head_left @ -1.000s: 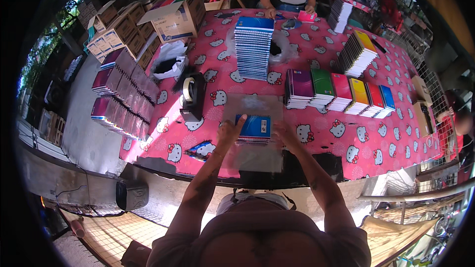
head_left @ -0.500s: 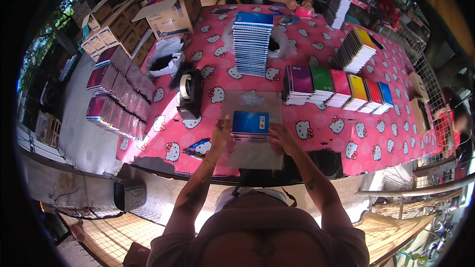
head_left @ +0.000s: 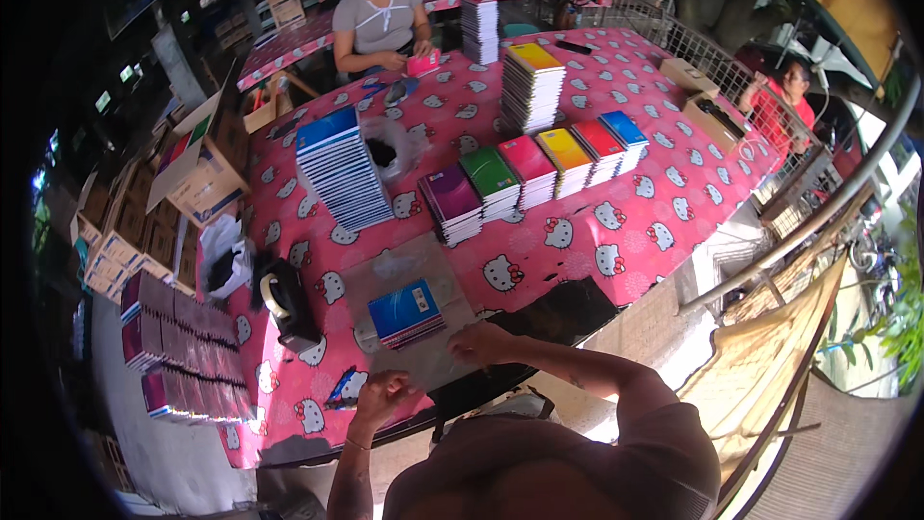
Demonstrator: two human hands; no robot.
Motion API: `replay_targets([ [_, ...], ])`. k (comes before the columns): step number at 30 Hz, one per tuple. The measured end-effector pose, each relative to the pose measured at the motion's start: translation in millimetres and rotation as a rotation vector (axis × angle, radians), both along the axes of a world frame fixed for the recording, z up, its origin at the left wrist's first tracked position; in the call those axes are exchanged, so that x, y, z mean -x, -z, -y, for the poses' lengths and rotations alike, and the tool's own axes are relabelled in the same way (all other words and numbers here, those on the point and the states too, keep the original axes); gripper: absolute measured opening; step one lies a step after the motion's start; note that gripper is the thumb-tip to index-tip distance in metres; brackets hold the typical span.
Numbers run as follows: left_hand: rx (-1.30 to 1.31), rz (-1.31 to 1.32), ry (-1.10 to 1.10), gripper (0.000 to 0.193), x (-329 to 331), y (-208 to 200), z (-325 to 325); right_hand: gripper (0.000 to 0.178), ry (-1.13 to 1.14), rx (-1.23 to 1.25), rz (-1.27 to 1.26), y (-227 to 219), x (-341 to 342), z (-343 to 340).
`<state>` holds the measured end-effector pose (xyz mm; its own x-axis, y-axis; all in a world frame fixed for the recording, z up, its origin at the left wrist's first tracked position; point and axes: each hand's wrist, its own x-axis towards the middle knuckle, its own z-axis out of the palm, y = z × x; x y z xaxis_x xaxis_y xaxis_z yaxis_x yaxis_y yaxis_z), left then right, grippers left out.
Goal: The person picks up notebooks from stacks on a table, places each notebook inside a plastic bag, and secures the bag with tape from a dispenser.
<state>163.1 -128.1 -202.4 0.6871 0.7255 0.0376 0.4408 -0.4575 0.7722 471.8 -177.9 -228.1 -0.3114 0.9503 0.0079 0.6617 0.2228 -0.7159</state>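
Note:
A small stack of notebooks with a blue cover on top lies on a grey board near the table's front edge. My left hand is raised in front of the stack, its fingers loosely bent and apart, with nothing in them. To the right of the stack, my right hand hovers over the board's edge, fingers loosely curled and holding nothing that I can see. Neither hand touches the notebooks. A black tape dispenser stands left of the board, and a blue-and-white crumpled wrapper lies near my left hand.
Beyond the board rise a tall blue notebook stack, a row of coloured stacks and a yellow-topped stack. Purple bundles and cartons stand left. Across the pink table, a person holds a pink notebook.
Both hands have come away from the blue notebook stack, which stays on the board. My view has swung to the right, so the table appears tilted and shifted left.

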Motion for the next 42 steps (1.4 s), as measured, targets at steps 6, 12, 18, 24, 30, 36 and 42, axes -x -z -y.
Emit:
replay_targets([
  [6, -0.182, -0.124, 0.001, 0.016, -17.0, -18.6, 1.2, 0.026, 0.065, -0.054, 0.112, -0.8, -1.3, 0.2],
  [12, -0.456, -0.171, 0.196, 0.015, 3.0, -16.8, -14.8, 0.025, 0.077, -0.259, 0.201, -14.9, 18.9, -3.0],
  [18, -0.384, 0.119, -0.293, 0.009, -11.4, -11.3, -75.3, 0.029, 0.305, 0.036, -0.061, -58.4, -3.2, -39.0],
  [24, -0.105, 0.325, -0.280, 0.012, -31.1, 13.7, -110.2, 0.048, 0.225, -0.485, 0.355, -48.0, 75.6, -11.0],
  [30, -0.197, 0.105, -0.414, 0.012, -51.1, -18.2, -142.3, 0.058, 0.256, -0.445, 0.391, -33.7, 103.8, -23.9],
  [36, -0.555, -0.247, -0.039, 0.018, -101.2, 20.0, -227.2, 0.057, 0.209, -0.457, 0.405, -42.7, 116.3, -29.3],
  [42, -0.583, -0.197, 0.096, 0.013, -130.5, 11.1, -220.8, 0.056, 0.258, -0.453, 0.434, -40.5, 104.5, -23.8],
])
